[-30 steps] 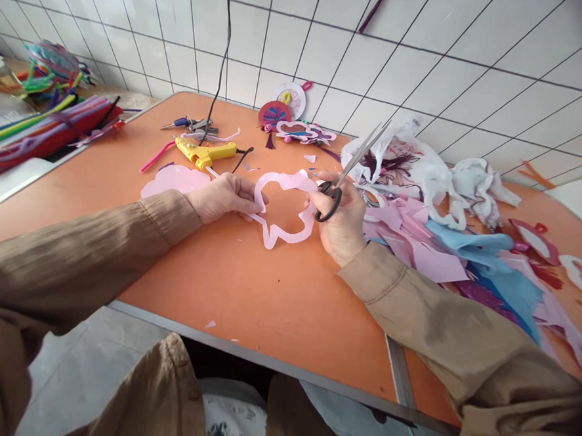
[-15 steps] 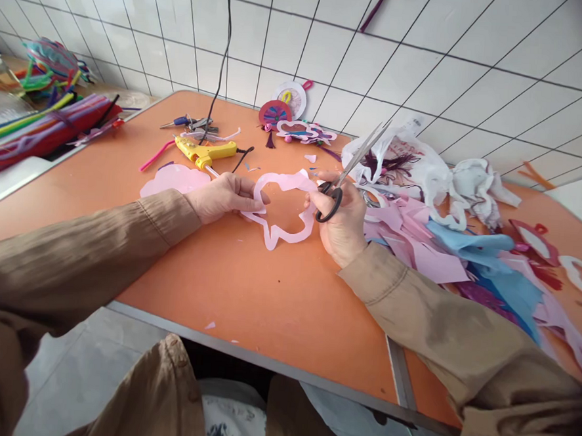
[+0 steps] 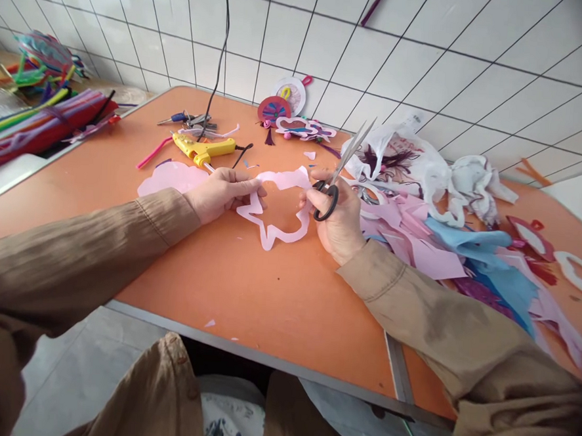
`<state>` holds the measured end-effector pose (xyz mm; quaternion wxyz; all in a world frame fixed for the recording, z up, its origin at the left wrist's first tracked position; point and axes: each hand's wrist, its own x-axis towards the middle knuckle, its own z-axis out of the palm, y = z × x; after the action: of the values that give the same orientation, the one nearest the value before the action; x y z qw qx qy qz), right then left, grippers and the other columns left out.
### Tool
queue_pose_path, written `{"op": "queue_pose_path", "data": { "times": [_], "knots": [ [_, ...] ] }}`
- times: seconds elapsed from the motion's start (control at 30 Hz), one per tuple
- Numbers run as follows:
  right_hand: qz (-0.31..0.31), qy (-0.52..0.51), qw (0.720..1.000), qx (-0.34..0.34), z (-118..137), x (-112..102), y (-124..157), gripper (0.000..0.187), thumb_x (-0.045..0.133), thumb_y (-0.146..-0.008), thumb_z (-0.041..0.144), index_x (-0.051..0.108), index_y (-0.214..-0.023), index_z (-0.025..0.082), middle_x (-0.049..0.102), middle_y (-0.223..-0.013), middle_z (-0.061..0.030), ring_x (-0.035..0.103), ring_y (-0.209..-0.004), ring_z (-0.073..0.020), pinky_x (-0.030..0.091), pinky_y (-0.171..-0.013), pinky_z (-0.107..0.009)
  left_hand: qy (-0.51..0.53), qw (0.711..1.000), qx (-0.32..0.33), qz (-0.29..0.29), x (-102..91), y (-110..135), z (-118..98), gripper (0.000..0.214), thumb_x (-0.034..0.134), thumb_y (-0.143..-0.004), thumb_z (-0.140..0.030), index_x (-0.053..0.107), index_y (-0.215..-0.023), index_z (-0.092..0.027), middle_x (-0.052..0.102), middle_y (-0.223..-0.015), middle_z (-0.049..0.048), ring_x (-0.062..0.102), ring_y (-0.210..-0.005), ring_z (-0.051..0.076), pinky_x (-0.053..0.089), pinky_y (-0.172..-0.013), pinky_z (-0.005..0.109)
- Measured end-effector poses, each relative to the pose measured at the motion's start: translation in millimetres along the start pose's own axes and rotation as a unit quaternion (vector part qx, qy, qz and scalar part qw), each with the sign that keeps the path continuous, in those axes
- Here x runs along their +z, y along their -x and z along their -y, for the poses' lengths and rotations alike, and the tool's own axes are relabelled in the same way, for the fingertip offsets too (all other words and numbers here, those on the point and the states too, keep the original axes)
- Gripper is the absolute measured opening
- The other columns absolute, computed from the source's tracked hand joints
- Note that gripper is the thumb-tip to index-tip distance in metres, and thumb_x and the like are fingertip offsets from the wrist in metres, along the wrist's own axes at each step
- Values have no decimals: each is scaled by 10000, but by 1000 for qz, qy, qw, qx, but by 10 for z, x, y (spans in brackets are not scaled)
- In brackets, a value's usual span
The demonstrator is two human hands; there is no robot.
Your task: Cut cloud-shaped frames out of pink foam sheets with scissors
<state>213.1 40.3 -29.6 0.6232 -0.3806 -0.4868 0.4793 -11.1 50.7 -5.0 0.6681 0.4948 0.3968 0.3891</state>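
A pale pink paper outline (image 3: 280,234), cut into a wavy ring shape, lies between both hands just above the orange table (image 3: 247,294). My left hand (image 3: 221,194) pinches its left edge with closed fingers. My right hand (image 3: 338,217) holds the ring's right edge and also grips black-handled scissors (image 3: 340,172), whose blades point up and to the right, slightly apart. A solid pink paper shape (image 3: 168,177) lies flat just behind my left wrist.
A yellow glue gun (image 3: 204,150) with a black cord lies behind the hands. Finished paper ornaments (image 3: 288,109) rest by the tiled wall. A heap of pink and blue scraps (image 3: 466,252) and a plastic bag (image 3: 412,163) covers the right side. Coloured pipe cleaners (image 3: 35,127) lie at the left.
The left hand has shifted its pinch along the ring's left edge and the ring has turned slightly. The right hand with the scissors has barely moved.
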Motion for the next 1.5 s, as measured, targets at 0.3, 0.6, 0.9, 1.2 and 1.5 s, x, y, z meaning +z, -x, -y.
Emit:
{"op": "queue_pose_path", "data": {
  "times": [0.3,0.6,0.9,1.2,1.5],
  "knots": [
    [6,6,1000,12,13,36,-1,404,934,-568,325,607,-801,272,650,-681,63,669,-722,-174,537,-630,-322,49,997,21,-54,47,22,-61,256,705,-941,-246,724,-731,-100,730,-661,82,694,-610,137,559,-640,241],
    [20,22,999,24,23,24,9,422,890,-612,325,655,-953,247,634,-701,68,641,-627,-147,428,-521,-272,35,997,0,-74,46,6,-77,473,626,-968,-546,712,-765,-128,747,-732,105,737,-716,214,578,-684,306],
    [67,33,997,25,31,31,43,395,857,-575,263,655,-912,219,643,-686,78,580,-542,-105,443,-535,-271,33,998,-7,-50,44,46,-112,400,710,-929,-473,717,-727,-127,752,-724,94,668,-618,170,580,-692,327],
    [60,39,997,10,42,19,47,359,795,-622,246,654,-952,227,611,-668,89,606,-584,-114,476,-580,-279,13,999,0,-43,51,52,-95,224,832,-800,-256,716,-680,-107,726,-653,69,684,-609,150,572,-676,294],
    [76,46,996,0,78,55,87,347,812,-594,219,686,-918,234,692,-930,18,610,-692,-115,538,-618,-296,-17,1000,0,-9,13,37,-80,302,947,-619,-301,709,-637,-117,731,-643,56,638,-537,121,515,-549,245]
  ]
}}
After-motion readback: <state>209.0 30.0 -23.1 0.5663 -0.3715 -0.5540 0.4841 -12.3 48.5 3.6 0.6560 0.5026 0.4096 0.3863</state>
